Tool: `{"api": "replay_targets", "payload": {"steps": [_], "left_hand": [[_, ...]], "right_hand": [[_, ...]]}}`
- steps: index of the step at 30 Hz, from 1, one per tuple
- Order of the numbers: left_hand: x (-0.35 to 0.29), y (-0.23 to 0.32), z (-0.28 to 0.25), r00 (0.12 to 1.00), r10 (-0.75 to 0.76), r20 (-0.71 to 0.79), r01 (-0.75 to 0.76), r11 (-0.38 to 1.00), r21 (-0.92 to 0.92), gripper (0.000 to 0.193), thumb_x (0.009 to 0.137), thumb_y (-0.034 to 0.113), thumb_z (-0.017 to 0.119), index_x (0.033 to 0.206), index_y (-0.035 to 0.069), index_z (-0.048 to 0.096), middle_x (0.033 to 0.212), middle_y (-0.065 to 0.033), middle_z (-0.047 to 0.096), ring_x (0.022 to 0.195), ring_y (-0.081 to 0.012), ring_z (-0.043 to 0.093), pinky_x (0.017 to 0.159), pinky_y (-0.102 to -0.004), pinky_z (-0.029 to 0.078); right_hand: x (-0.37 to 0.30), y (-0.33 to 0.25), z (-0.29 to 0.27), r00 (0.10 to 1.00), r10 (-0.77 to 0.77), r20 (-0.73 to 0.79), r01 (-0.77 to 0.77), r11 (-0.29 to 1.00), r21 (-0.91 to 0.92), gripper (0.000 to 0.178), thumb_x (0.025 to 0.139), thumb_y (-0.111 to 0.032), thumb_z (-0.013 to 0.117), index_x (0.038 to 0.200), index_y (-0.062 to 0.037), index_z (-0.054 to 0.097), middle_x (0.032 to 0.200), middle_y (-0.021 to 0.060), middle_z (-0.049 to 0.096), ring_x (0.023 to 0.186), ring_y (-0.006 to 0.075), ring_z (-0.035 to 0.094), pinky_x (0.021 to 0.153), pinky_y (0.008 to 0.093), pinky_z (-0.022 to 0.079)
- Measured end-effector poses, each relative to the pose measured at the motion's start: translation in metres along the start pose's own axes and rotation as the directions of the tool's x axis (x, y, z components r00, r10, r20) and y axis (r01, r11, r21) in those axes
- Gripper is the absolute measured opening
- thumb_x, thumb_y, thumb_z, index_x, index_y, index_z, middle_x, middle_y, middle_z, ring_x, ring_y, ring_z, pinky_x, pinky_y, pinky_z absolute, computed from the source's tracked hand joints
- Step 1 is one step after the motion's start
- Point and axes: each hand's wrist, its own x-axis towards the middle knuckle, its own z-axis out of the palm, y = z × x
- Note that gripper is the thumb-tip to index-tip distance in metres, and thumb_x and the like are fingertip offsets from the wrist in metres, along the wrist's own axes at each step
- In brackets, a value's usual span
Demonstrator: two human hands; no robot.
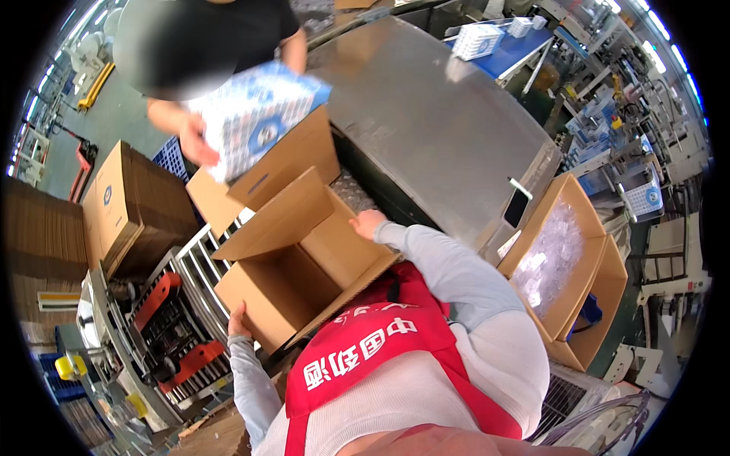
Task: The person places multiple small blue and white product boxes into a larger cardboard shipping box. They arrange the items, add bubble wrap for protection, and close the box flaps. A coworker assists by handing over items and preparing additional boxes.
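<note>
The open carton (258, 300) sits in front of the person's red apron (365, 342), mouth up and tilted, with nothing visible inside. The left hand (240, 321) is against its left side; how far those fingers wrap is hidden, so I cannot tell. The right hand (370, 223) has its fingers closed narrowly over the right rim.

Uneven pressure from the two hands could skew the carton or crease its thin wall. Its raised flap stands just beside a second carton (300, 156), so a bump there could fold it inward and block the mouth. Across from it, a co-worker's hand (199, 144) holds a pack (262, 114) above that second carton; a weak hold could drop it crookedly. A phone (517, 207) near the tabletop's (433, 114) edge could fall if an elbow catches it.
</note>
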Motion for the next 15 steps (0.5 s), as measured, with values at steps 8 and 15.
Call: {"api": "replay_targets", "payload": {"steps": [8,15], "left_hand": [[0.002,-0.035,0.169,0.992,0.114,-0.049,-0.114,0.993,-0.005,0.058,0.079,0.023,0.074,0.129,0.006,0.051,0.120,-0.0081,0.061,0.111,-0.0278,0.056,0.099,-0.0436,0.041],[-0.051,-0.021,0.204,0.918,0.385,-0.099,-0.325,0.871,0.369,0.054,0.081,0.024,0.075,0.123,-0.003,0.054,0.109,-0.0091,0.065,0.091,-0.0182,0.064,0.080,-0.0327,0.052]], "right_hand": [[0.046,0.108,-0.098,0.976,-0.109,-0.187,0.099,0.993,-0.061,0.054,0.090,-0.042,0.053,0.119,0.0031,0.054,0.117,0.0227,0.058,0.101,0.0362,0.061,0.087,0.0426,0.050],[0.112,0.213,-0.185,0.887,-0.398,-0.234,0.427,0.900,0.090,0.053,0.087,-0.038,0.061,0.126,-0.0027,0.053,0.126,0.0201,0.054,0.121,0.0363,0.047,0.104,0.0428,0.037]]}}
